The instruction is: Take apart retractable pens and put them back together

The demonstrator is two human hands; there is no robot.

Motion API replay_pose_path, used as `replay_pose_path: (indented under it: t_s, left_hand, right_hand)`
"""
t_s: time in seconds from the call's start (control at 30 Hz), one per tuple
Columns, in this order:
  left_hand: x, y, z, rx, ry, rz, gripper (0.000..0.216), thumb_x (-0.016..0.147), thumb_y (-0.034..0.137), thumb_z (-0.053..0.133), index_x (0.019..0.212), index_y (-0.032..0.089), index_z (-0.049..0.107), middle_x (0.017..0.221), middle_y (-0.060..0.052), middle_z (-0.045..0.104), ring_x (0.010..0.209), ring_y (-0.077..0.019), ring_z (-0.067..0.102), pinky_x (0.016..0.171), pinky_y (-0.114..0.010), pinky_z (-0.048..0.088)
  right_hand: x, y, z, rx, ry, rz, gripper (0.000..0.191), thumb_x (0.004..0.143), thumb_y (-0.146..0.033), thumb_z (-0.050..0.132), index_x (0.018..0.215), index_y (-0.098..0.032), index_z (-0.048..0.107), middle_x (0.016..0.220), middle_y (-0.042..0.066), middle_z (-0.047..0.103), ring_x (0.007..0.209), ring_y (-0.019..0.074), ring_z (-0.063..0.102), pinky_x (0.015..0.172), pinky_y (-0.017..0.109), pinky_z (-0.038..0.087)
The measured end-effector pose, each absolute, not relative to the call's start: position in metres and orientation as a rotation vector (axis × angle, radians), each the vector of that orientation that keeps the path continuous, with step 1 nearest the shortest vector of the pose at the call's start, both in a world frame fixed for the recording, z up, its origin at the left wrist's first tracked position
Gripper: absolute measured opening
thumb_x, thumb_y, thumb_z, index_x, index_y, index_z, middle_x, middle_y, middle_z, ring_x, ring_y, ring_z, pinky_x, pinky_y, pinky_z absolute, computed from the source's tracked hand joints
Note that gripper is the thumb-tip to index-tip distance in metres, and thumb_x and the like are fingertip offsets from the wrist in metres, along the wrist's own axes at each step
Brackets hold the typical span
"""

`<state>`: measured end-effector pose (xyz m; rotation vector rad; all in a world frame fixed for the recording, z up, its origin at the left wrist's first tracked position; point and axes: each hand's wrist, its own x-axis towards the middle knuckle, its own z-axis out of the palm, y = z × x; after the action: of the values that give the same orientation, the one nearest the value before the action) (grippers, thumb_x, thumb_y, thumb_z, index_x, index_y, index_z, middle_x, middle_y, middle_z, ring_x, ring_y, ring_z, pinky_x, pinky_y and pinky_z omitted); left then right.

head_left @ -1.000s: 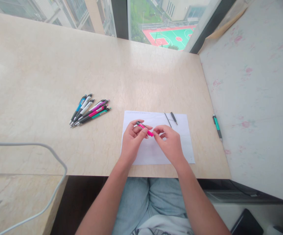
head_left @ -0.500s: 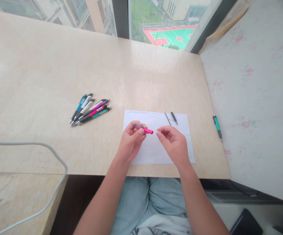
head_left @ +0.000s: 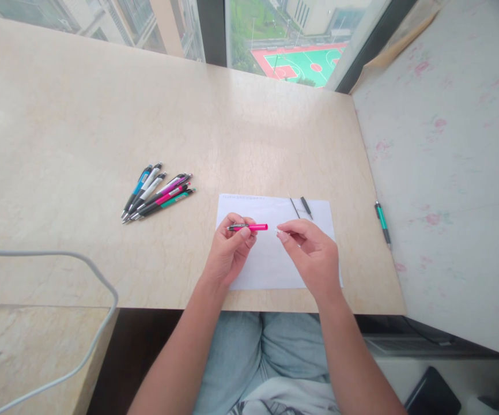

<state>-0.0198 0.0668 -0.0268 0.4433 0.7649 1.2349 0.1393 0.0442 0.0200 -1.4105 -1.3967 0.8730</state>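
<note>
Between the thumb and fingers of my left hand (head_left: pixel 231 248) is a pink pen barrel (head_left: pixel 258 227) with a dark clip, its open end pointing right. My right hand (head_left: pixel 312 251) is closed in a pinch just right of that end, apart from it. A tiny pale tip shows at its fingertips, too small to name. Under both hands lies a white sheet of paper (head_left: pixel 271 271). At the paper's upper right rest a thin dark ink refill (head_left: pixel 295 208) and a black pen grip section (head_left: pixel 306 207).
Several pens (head_left: pixel 158 196) in blue, white, purple, pink and green lie fanned out to the left. A green pen (head_left: pixel 382 223) lies by the floral panel (head_left: pixel 443 190) on the right. A grey cable (head_left: pixel 98 276) loops over the left side of the table (head_left: pixel 102 115).
The pink barrel has turned from slanting down rightwards to nearly level. My right hand has shifted slightly right, and a small pale tip now shows at its fingertips.
</note>
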Motion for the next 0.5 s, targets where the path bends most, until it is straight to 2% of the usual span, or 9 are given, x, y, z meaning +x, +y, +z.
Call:
replay_pose_path:
  t_s: [0.5]
  left_hand:
    - [-0.0175,0.0644,-0.0268,0.473,0.711,1.204,0.026,0.071,0.017,0.083,0.081,0.018,0.060,0.084,0.000,0.067,0.069,-0.0067,0.058,0.066,-0.018,0.047]
  right_hand:
    - [0.1397,0.0432,0.0219,-1.446,-1.413,0.854,0.008,0.089,-0.028,0.066,0.090,-0.024,0.073,0.090,0.003,0.073,0.086,0.0183,0.068,0.077,0.034,0.057]
